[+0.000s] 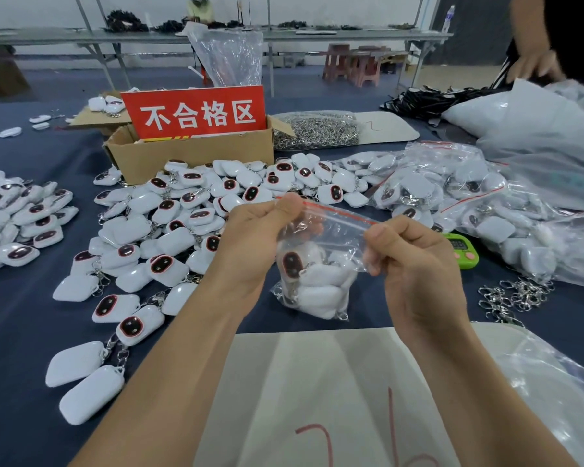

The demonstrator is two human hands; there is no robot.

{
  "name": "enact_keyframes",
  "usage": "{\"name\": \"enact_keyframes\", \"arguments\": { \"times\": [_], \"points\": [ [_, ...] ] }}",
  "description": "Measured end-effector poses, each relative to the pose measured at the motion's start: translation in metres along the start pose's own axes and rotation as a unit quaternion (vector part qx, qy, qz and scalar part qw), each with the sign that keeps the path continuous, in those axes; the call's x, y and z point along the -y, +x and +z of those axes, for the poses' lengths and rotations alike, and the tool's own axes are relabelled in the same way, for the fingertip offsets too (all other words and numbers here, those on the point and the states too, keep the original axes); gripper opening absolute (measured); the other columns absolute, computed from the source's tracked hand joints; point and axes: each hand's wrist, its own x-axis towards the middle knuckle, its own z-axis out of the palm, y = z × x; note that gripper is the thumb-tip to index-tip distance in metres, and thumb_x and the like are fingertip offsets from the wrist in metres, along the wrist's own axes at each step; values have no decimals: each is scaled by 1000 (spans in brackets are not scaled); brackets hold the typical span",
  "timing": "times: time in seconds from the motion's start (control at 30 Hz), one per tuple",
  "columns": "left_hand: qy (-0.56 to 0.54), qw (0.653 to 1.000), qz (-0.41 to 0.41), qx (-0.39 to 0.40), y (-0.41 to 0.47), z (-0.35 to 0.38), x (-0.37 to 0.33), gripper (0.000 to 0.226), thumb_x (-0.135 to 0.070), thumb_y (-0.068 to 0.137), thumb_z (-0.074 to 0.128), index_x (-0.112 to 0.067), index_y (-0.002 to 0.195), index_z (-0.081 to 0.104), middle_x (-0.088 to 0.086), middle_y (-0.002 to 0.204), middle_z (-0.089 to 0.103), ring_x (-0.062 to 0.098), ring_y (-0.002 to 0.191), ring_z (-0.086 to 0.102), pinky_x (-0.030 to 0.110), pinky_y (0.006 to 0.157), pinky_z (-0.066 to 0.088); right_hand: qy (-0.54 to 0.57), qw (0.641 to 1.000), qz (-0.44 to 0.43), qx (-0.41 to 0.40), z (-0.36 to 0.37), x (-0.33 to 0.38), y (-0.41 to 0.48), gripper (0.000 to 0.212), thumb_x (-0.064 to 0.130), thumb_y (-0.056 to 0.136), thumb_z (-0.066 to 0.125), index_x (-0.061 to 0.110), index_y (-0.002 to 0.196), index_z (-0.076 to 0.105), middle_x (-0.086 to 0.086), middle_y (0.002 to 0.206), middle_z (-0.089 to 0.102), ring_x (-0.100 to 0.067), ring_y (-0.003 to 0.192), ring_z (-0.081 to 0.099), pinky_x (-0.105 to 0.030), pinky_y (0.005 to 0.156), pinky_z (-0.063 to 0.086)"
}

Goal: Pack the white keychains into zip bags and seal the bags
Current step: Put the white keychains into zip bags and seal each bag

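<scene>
Left hand (263, 237) pinches zip bag (332, 230) top | right hand (415, 264) pinches opposite end | keychains (292, 264) inside — count unreadable, seal state unclear

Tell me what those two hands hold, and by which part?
A clear zip bag of white keychains. The left hand pinches the left end of its red-striped top edge; the right hand pinches the right end.
</scene>
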Motion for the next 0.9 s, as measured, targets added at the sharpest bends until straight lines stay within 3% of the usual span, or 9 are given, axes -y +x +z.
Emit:
{"name": "enact_keyframes", "arguments": {
  "times": [0.17, 0.27, 0.4, 0.47, 0.53, 0.63, 0.73, 0.83, 0.9],
  "points": [
    [-5, 999, 3, -33, -2, -4, 2, 53, -26, 106, 52, -20, 61, 80, 4, 77, 78, 16, 80, 76, 24, 78, 57, 3, 1000, 20, -5, -3, 1, 1, 16, 11, 78, 68, 12, 62, 68, -10, 59, 58, -18, 58, 47, -23, 55, 39],
    [-10, 998, -1, -54, -3, -3, 5, 56, -27, 106, 51, -26, 58, 79, -4, 69, 75, 7, 71, 72, 34, 87, 53, 6, 999, 22, -24, -3, 1, 1, 18, 9, 74, 68, 14, 57, 63, -8, 56, 54, -17, 56, 43, -22, 53, 33],
    [1, 998, -18, -59, 1, 1, 11, 52, -29, 106, 52, -24, 64, 81, 0, 77, 78, 14, 79, 73, 41, 92, 55, -2, 1000, 10, -25, -2, -4, 1, 20, 17, 83, 66, 12, 63, 63, -8, 62, 57, -15, 60, 46, -20, 58, 40],
    [-5, 998, -24, -61, 2, 2, 13, 51, -33, 106, 51, -24, 66, 81, 2, 81, 79, 16, 78, 75, 34, 79, 58, -60, 998, 14, -34, 2, -11, 1, 30, 30, 91, 64, 9, 70, 64, -7, 69, 60, -12, 64, 50, -20, 62, 43],
    [17, 999, -19, -47, 0, 4, 16, 44, -36, 103, 57, -20, 72, 83, 5, 83, 79, 14, 73, 74, 24, 66, 56, -105, 994, 3, -36, 6, -16, 1, 28, 28, 98, 63, 15, 73, 68, -2, 70, 61, -10, 64, 52, -20, 63, 45],
    [35, 999, -2, -28, -2, 6, 19, 20, -25, 88, 75, -14, 73, 82, 8, 79, 78, 16, 69, 72, 27, 68, 56, -97, 994, -39, -21, 7, -15, 0, 25, 18, 95, 65, 22, 72, 72, -2, 67, 63, -12, 63, 53, -19, 61, 46],
    [15, 998, 7, -66, 1, 5, 20, 23, -16, 89, 76, -10, 66, 78, 6, 69, 74, 16, 62, 66, 28, 65, 54, -82, 996, -44, 9, 9, -12, -3, 12, 29, 85, 72, 18, 84, 77, 0, 81, 74, -20, 73, 65, -26, 71, 54],
    [-36, 996, 8, -83, 2, 7, 21, 26, -17, 92, 72, -12, 67, 79, 6, 72, 74, 17, 67, 68, 30, 67, 56, -146, 984, 11, 101, 12, -16, -8, 38, 31, 72, 79, 32, 110, 75, 4, 104, 79, -20, 99, 75, -38, 87, 61],
    [-33, 996, 9, -82, 3, 7, 23, 27, -25, 93, 72, -18, 68, 81, 3, 76, 77, 13, 68, 70, 26, 63, 56, -217, 968, 37, 118, 14, -21, -9, 40, 34, 69, 78, 39, 109, 72, 9, 102, 79, -14, 94, 75, -37, 85, 62]
  ]
}}
